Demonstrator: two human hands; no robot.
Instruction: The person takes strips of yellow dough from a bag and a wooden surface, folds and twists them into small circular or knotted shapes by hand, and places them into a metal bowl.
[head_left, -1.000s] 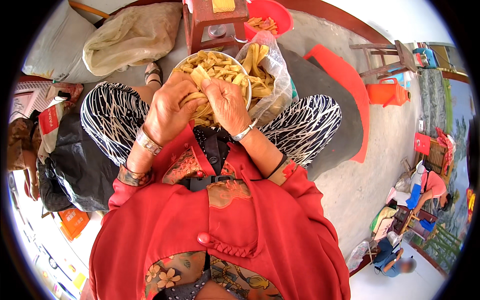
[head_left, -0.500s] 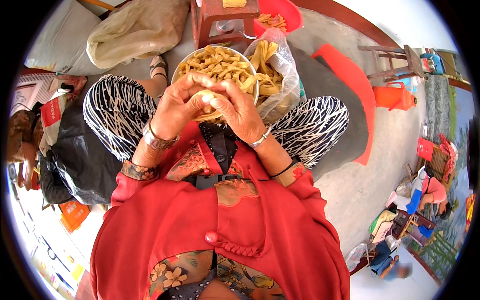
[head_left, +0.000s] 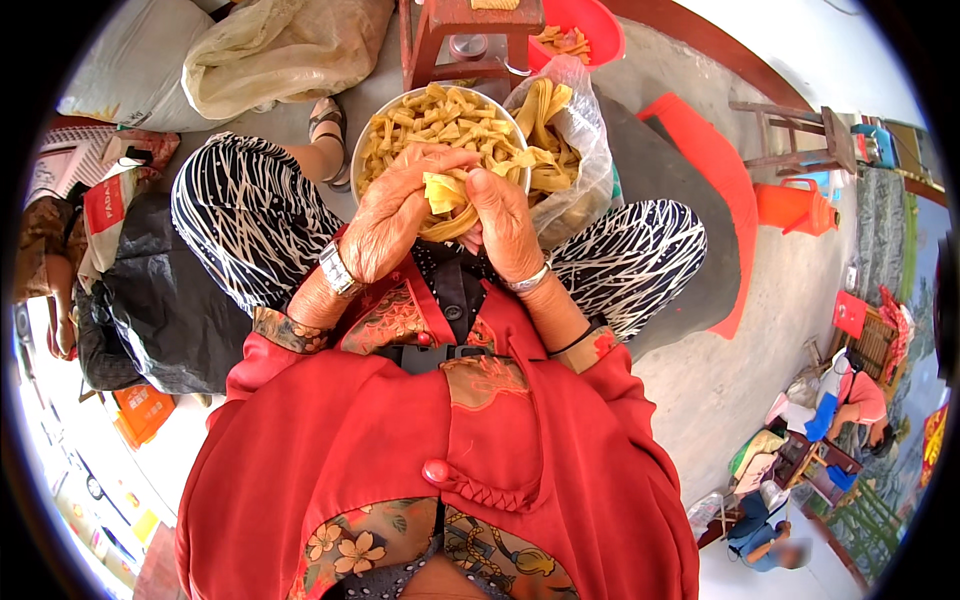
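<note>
Both hands are closed together over a folded bundle of yellow strips (head_left: 442,195), just above the near edge of a round metal bowl (head_left: 362,140) heaped with short knotted yellow pieces (head_left: 430,115). My left hand (head_left: 392,215) grips the bundle from the left, its fingers bent over the top. My right hand (head_left: 505,225) pinches it from the right, thumb upward; some fingertips are hidden behind the bundle. A clear plastic bag (head_left: 590,140) of long yellow strips (head_left: 545,105) lies against the bowl's right side.
A wooden stool (head_left: 472,22) stands beyond the bowl, beside a red basin (head_left: 607,35) of pieces. Sacks (head_left: 250,55) lie at back left, an orange jug (head_left: 795,205) and chair (head_left: 800,130) at right. Other people (head_left: 860,395) are at both sides, away from my hands.
Both hands have turned and shifted around the bundle; its pale end now shows between my thumbs, where fingers covered it half a second ago. The view has shifted slightly, moving surroundings rightward.
</note>
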